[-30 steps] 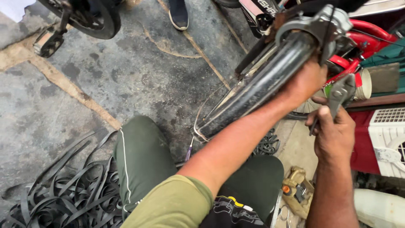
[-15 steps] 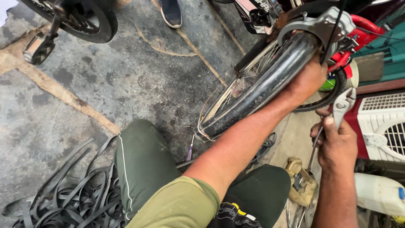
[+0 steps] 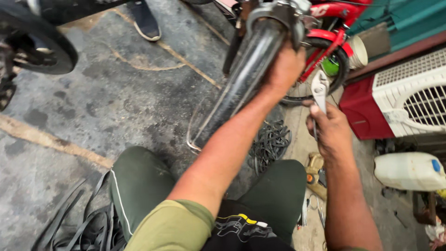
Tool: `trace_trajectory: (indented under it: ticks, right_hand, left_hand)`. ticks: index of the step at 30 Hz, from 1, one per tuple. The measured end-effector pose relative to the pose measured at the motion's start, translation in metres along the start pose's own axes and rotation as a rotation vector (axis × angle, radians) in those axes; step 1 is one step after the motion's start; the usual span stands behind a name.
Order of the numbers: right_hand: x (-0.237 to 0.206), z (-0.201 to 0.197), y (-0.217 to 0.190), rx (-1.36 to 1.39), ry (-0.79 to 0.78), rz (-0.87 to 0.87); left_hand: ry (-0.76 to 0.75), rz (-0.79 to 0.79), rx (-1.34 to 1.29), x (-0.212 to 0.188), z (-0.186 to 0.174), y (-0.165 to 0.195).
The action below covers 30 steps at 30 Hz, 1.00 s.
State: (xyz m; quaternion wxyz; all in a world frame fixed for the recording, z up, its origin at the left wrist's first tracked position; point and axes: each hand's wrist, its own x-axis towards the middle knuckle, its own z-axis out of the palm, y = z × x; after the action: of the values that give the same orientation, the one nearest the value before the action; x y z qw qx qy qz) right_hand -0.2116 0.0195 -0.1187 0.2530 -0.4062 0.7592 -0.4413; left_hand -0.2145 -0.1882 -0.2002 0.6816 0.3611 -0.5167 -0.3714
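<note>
At the upper middle of the frame, the left hand (image 3: 284, 67) clasps the bicycle tyre (image 3: 251, 69); the right hand (image 3: 331, 131) grips pliers (image 3: 319, 90) just beside it. The jaws may slip and pinch the fingers.

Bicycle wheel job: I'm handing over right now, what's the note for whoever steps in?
Left hand grips the bicycle tyre at its top, by the metal mudguard.
Right hand holds pliers, jaws up, beside the wheel, not touching it.
The wheel is mounted. Loose rubber strips lie on the concrete floor, small tools by the right knee.
Pliers have not yet met the wheel.
</note>
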Motion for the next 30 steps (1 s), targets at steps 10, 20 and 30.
trace_trajectory:
  ticks: [10,20,30]
  right_hand:
    - [0.023,-0.016,-0.008,0.068,-0.044,-0.109]
    - [0.077,-0.059,-0.007,-0.956,0.264,-0.877]
    - [0.112,-0.068,-0.017,-1.207,0.462,-1.107]
  left_hand:
    - [-0.152,-0.095,-0.171,0.009,-0.026,0.012]
    - [-0.123,-0.07,-0.147,0.006,-0.013,0.015]
    - [-0.086,-0.017,-0.109,0.004,0.0,0.022]
